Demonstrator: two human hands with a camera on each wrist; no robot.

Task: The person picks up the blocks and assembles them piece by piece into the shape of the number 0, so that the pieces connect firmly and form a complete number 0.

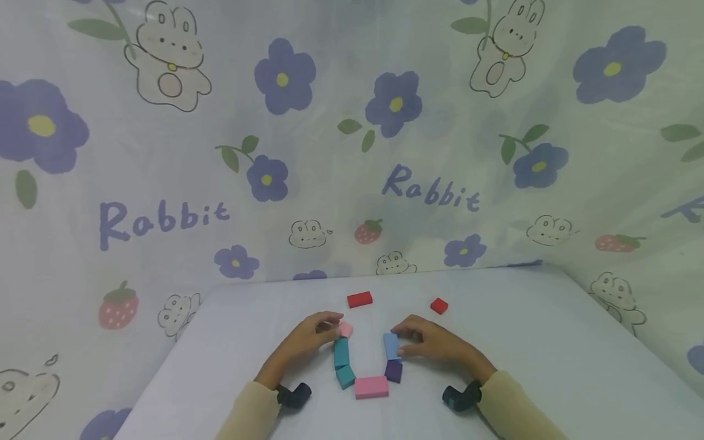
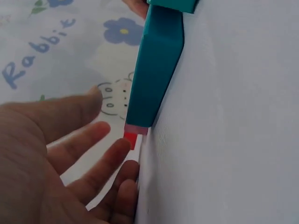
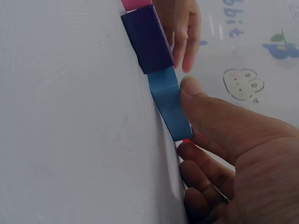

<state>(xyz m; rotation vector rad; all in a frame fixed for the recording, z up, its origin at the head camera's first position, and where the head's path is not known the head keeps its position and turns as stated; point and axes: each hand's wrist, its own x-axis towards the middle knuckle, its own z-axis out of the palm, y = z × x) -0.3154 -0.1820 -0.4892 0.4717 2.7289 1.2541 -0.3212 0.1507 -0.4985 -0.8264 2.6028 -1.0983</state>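
Toy blocks lie in a U on the white table. My left hand [image 1: 316, 333] is by a small pink block [image 1: 344, 330] at the U's left end; its thumb and fingers are apart in the left wrist view, gripping nothing. Below that block come a longer teal block [image 1: 341, 352] and a shorter teal block [image 1: 345, 376]. A bright pink block [image 1: 371, 387] forms the bottom. On the right side, a dark purple block [image 3: 148, 39] meets a light blue block [image 3: 172, 105]. My right hand [image 1: 434, 342] holds the light blue block between thumb and fingers.
Farther back on the table [image 1: 522, 342] lie a red rectangular block [image 1: 360, 299] and a small red block [image 1: 439, 305]. Behind the table hangs a patterned cloth [image 1: 330, 183] with flowers and rabbits; it also runs along both sides.
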